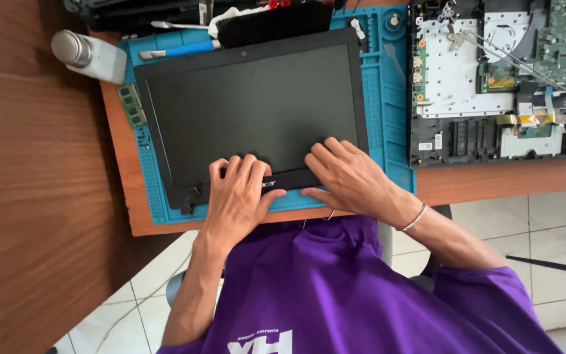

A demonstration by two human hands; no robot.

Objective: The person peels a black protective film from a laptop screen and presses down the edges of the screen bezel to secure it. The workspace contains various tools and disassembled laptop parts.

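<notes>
On the far left of the wooden desk (27,164), a white bottle with a grey cap (90,56) lies on its side just beside the corner of a blue work mat (388,98). A green memory stick (131,106) rests on the mat's left strip, next to the laptop screen panel (257,108), which lies flat across the mat with its dark glass facing up. Near the panel's bottom edge, the left hand (237,196) lies palm down, fingers spread a little and pressed onto the black bezel, gripping nothing. Just right of it, the right hand (348,174) rests the same way, fingers fanned flat over the lower right corner of the panel and thumb along its edge; a thin bracelet (415,217) circles that wrist. Farther right, off the mat, an opened laptop base (502,78) shows its green circuit board and white plates.
</notes>
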